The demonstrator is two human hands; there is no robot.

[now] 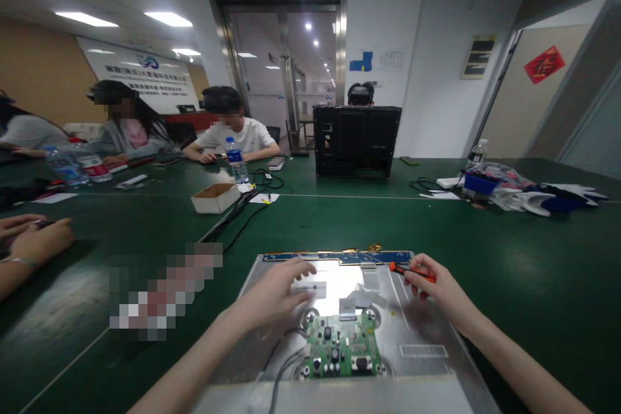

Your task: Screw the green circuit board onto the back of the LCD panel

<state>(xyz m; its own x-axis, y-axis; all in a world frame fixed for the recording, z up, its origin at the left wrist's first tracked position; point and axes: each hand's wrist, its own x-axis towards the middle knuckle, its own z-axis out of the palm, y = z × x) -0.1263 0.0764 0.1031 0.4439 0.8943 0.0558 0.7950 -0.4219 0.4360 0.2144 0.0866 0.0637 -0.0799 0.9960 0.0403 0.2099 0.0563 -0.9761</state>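
A bare monitor panel [417, 326] lies face down on the green table in front of me, its silver metal back up. A green circuit board [341, 347] sits near its lower middle, and a blue strip board [383, 257] runs along its far edge. My left hand [279, 291] rests flat on the metal back, fingers spread near a white label. My right hand [434, 288] holds a small orange-handled screwdriver [410, 269] over the panel's upper right, its tip pointing left towards the flat ribbon cables [361, 294].
A black monitor housing [356, 141] stands upright across the table. A small cardboard box [215, 197], water bottle [236, 160] and black cables lie to the left. White gloves and bagged items [524, 191] sit far right. Other people sit along the left side.
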